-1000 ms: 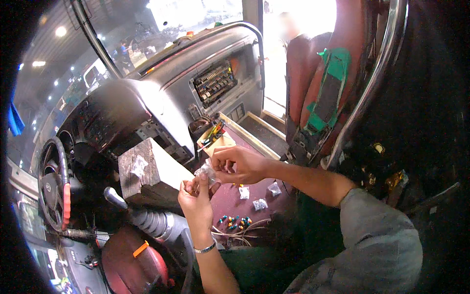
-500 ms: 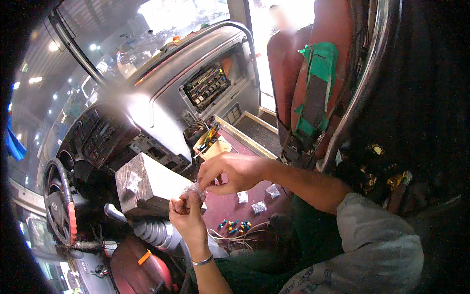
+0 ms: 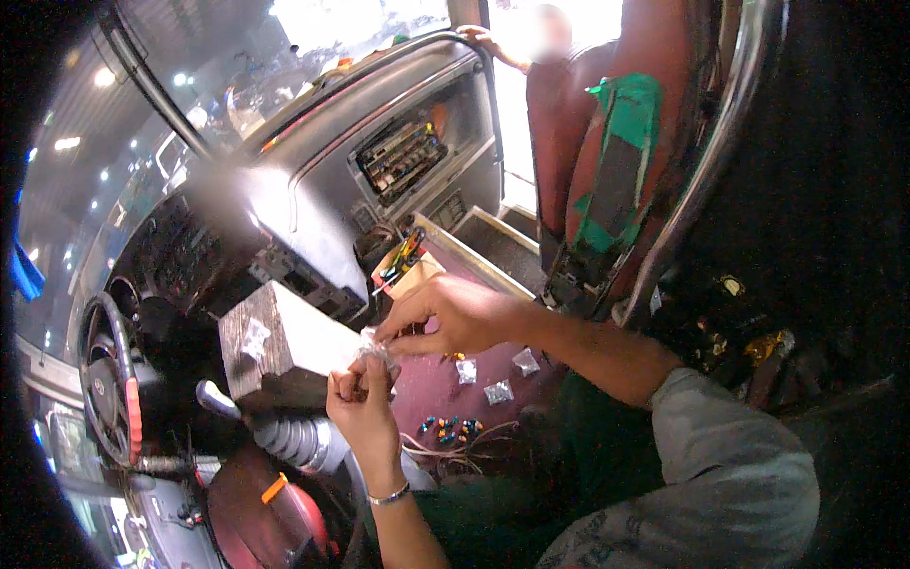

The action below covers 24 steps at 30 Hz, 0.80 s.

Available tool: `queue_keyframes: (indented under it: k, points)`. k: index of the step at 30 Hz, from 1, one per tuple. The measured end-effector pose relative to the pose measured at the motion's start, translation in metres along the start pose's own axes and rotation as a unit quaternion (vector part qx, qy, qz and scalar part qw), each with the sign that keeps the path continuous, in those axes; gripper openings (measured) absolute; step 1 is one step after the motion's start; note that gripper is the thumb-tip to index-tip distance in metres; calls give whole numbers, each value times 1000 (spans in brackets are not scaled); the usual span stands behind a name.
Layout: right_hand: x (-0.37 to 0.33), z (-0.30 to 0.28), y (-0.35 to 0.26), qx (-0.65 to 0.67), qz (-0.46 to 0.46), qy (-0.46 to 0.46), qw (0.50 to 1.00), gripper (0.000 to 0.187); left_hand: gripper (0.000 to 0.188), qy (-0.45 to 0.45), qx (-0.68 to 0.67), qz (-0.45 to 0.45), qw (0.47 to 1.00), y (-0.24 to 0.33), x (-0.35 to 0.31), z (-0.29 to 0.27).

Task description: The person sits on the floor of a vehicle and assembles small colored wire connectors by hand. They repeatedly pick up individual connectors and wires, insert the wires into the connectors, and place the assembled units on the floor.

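Between my two hands is a small clear plastic bag [image 3: 373,349]; what it contains is too small to make out. My left hand [image 3: 368,417] pinches the bag from below, fingers curled. From the right my right hand [image 3: 464,318] reaches over, its thumb and fingertips closed at the bag's upper part. Similar small bags [image 3: 498,392] lie on the dark red floor panel [image 3: 427,389] beneath my hands. Another little bag [image 3: 254,338] rests on a wooden block [image 3: 258,365] to the left. Several tiny blue, yellow and orange pieces [image 3: 451,431] are scattered near pale wires [image 3: 455,457].
A steering wheel [image 3: 114,379] and gear lever [image 3: 220,400] stand at the left. Ahead, the dashboard has an open fuse panel [image 3: 403,159]. Tools [image 3: 406,256] lie beyond my hands. A torn red seat [image 3: 559,142] and another person's hand [image 3: 482,38] are near the door.
My right hand has risen slightly at the bag, while my left keeps its pinch. Another person's hand has appeared on the rail by the door.
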State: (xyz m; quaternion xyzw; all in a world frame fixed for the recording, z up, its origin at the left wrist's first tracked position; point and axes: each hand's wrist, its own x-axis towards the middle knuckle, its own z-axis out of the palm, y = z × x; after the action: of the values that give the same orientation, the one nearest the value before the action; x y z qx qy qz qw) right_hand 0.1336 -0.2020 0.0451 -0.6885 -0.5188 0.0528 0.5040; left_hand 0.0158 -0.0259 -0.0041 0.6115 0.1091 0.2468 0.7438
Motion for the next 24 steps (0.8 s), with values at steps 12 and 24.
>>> queue_keyframes:
  k: [12, 24]
  points:
    - [5, 10, 5, -15, -24, 20, 999, 25, 41, 5, -69, -55, 996, -6, 1, -2]
    - [4, 13, 6, 88, 58, 28, 994, 18, 23, -56, -206, -93, 973, -9, -1, -5]
